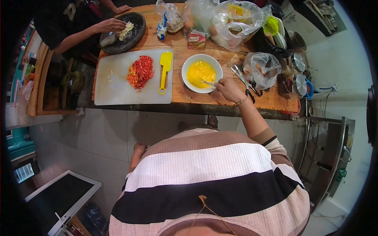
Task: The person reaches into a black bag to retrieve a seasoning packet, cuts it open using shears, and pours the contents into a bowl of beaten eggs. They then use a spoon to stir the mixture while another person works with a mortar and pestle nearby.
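Note:
My right hand [229,89] is closed on the handle of a metal utensil [208,83] at the right rim of a white bowl [186,80]. The utensil's far end dips into beaten yellow egg [201,72]. My left hand [139,149] hangs low beside my body, away from the table; its fingers are too small and dark to make out. Left of the bowl, a white cutting board [114,88] bears a heap of chopped red chili [141,72] and a yellow spatula [165,67]. Black-handled scissors [245,82] lie right of the bowl.
At the upper left, a co-worker's hand [112,25] touches pale chopped pieces on a dark stone mortar [136,33]. Plastic bags [236,23], a small red box [196,41] and a bagged item [262,70] stand behind and right of the bowl. Lidded jars [298,85] are at the right edge.

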A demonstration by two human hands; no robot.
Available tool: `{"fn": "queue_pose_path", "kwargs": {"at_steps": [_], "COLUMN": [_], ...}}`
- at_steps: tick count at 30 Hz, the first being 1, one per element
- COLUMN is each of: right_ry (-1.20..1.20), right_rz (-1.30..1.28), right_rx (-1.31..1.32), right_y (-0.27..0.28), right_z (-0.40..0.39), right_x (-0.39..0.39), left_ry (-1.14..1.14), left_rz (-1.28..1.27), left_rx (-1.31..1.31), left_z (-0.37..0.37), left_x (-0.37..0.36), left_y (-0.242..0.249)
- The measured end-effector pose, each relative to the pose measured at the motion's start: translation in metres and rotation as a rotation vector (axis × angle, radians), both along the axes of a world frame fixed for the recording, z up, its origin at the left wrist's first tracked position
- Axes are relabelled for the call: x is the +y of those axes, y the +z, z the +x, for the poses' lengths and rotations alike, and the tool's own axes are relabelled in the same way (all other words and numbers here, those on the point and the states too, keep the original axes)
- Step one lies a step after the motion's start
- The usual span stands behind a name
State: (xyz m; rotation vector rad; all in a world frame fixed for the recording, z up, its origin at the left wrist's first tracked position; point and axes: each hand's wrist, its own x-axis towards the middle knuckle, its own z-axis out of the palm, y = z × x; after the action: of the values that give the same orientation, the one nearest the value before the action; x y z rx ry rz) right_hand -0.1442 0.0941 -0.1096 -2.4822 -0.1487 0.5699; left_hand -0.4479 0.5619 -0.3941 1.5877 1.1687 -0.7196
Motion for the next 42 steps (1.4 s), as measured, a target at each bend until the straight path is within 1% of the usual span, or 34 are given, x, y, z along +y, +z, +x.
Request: {"fn": "queue_pose_path", "kwargs": {"at_steps": [3, 5, 6, 7, 9, 10, 12, 13, 15, 16, 18, 19, 21, 24, 26, 27, 28, 30, 31, 33, 34, 36, 37, 39, 40, 41, 42], "right_ry": [-0.215, -0.034, 0.055, -0.022, -0.17, -0.114, -0.003, -0.021, -0.055, -0.068, -0.093, -0.056, 0.012, -0.204, -0.027, 0.057, -0.016, -0.157, -0.094, 0.03, -0.003, -0.067, -0.091, -0.139, -0.08, -0.024, 0.033], "right_rz": [-0.195, -0.117, -0.079, -0.063, -0.032, -0.067, -0.136, -0.079, 0.032, -0.051, -0.211, -0.128, 0.034, -0.184, -0.062, -0.002, -0.022, -0.062, -0.048, -0.017, 0.007, 0.05, -0.039, -0.213, -0.122, -0.032, 0.056], "right_rx": [-0.217, -0.088, -0.022, -0.078, -0.186, -0.152, -0.086, -0.092, -0.105, -0.127, -0.176, -0.12, -0.006, -0.307, -0.069, 0.05, -0.033, -0.194, -0.146, -0.054, -0.078, -0.127, -0.132, -0.146, -0.099, -0.051, -0.003], "right_y": [0.023, 0.011, 0.006, 0.013, 0.027, 0.024, 0.014, 0.01, 0.012, 0.017, 0.029, 0.023, 0.007, 0.022, 0.016, 0.013, 0.019, 0.031, 0.025, 0.011, 0.007, 0.009, 0.015, 0.029, 0.021, 0.006, 0.01], "right_z": [-0.008, -0.003, -0.003, -0.004, -0.008, -0.007, -0.004, -0.003, -0.001, -0.003, -0.005, -0.003, 0.001, -0.006, 0.001, 0.002, 0.0, -0.006, -0.005, -0.002, -0.002, -0.003, -0.004, -0.006, -0.004, -0.002, -0.001], "right_x": [0.011, 0.003, -0.001, 0.002, 0.011, 0.009, 0.003, 0.002, 0.003, 0.005, 0.01, 0.007, -0.002, 0.01, 0.002, -0.002, 0.002, 0.01, 0.006, -0.002, -0.004, -0.002, 0.001, 0.006, 0.003, -0.004, -0.003], "left_ry": [0.05, 0.04, 0.013, -0.014, 0.015, 0.031, -0.018, -0.045, 0.029, 0.067, -0.025, -0.072, -0.038, -0.045, -0.081, -0.108, -0.134, -0.064, -0.028, -0.134, -0.189, -0.155, -0.137, -0.205, -0.239, -0.185, -0.13], "left_rz": [-0.039, -0.02, 0.002, 0.022, 0.006, -0.002, 0.011, 0.017, 0.007, 0.003, 0.043, 0.065, 0.036, 0.02, 0.047, 0.071, 0.092, 0.043, 0.02, 0.091, 0.126, 0.124, 0.122, 0.121, 0.121, 0.088, 0.054], "left_rx": [-0.045, -0.046, -0.024, -0.004, -0.027, -0.039, -0.025, -0.017, -0.022, -0.023, -0.014, -0.01, -0.033, -0.034, -0.02, -0.009, 0.0, -0.008, -0.011, -0.002, 0.003, -0.003, -0.005, -0.004, -0.004, -0.017, -0.03], "left_z": [-0.009, -0.009, -0.005, -0.004, -0.004, -0.005, -0.006, -0.005, -0.003, -0.003, -0.002, -0.001, -0.002, -0.004, -0.002, 0.003, 0.006, 0.007, 0.005, 0.007, 0.009, 0.012, 0.011, 0.012, 0.012, 0.012, 0.012], "left_x": [0.003, 0.006, 0.003, 0.002, 0.002, 0.003, 0.004, 0.004, 0.002, 0.001, 0.0, 0.001, 0.004, 0.007, 0.009, 0.004, 0.002, 0.001, 0.001, 0.001, 0.0, -0.002, -0.004, -0.002, 0.0, 0.002, 0.002], "left_y": [-0.015, -0.018, -0.007, -0.004, -0.003, -0.004, -0.004, -0.002, 0.001, 0.002, 0.005, 0.006, 0.0, -0.009, -0.005, 0.009, 0.012, 0.013, 0.011, 0.011, 0.013, 0.016, 0.016, 0.013, 0.009, 0.005, -0.001]}}
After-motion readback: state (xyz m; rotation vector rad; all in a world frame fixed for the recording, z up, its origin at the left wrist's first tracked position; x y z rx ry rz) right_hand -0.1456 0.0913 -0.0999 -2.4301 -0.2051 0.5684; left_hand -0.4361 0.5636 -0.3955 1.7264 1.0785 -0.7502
